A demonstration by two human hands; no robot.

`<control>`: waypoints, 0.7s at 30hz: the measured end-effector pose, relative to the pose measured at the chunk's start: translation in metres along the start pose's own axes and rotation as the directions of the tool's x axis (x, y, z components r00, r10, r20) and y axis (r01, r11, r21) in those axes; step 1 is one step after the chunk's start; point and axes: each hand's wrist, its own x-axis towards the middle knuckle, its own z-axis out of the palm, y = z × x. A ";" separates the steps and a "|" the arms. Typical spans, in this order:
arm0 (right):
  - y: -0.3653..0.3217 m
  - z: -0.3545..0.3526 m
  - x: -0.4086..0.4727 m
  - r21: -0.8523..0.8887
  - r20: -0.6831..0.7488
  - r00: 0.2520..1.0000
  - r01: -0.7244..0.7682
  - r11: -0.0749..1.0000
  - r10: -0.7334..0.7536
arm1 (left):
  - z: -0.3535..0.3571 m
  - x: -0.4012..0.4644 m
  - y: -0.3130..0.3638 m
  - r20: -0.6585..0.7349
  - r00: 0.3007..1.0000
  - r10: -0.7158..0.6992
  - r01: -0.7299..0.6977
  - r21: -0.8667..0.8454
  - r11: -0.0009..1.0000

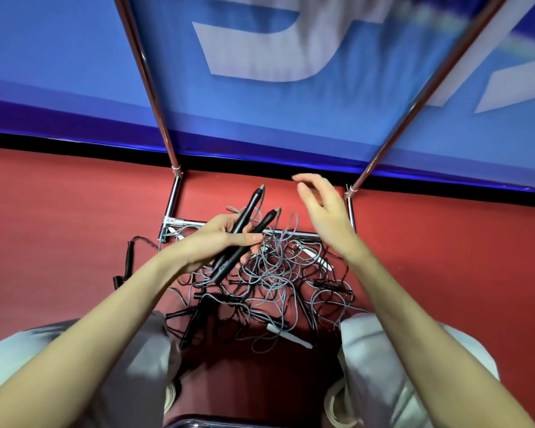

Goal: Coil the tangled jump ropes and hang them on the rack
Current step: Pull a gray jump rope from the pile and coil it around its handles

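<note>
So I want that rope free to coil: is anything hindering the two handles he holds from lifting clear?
Yes. The left hand grips two black handles, but their grey cord runs into the tangled pile below.

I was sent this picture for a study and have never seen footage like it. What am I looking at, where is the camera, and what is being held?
No machine here: a person's two bare arms, filmed by one wide-angle camera worn on the head, looking forward and down. The left hand has its grip round two black handles, held together. The right hand is raised and open, holding nothing. Below them a tangled pile of jump ropes lies on the red floor, with more black handles and a couple of white ones in it. Behind the pile stands a metal rack; its poles rise before a blue wall. The person's knees show at the bottom.
</note>
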 end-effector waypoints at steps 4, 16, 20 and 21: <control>-0.005 0.009 -0.002 -0.091 0.132 0.991 0.048 0.995 -0.036 | 0.004 -0.004 0.007 0.154 0.987 0.041 -0.019 -0.144 0.989; -0.003 0.015 -0.002 0.120 0.064 0.998 -0.006 0.993 -0.002 | 0.007 -0.011 0.020 0.114 0.992 -0.051 0.054 -0.022 0.998; 0.001 0.016 0.001 0.184 0.096 0.994 -0.068 0.981 0.051 | 0.006 -0.010 0.021 0.146 0.987 -0.074 0.082 -0.054 0.995; 0.001 0.017 0.000 0.193 0.093 0.994 -0.074 0.978 0.057 | 0.007 -0.009 0.020 0.131 0.988 -0.078 0.084 -0.042 0.996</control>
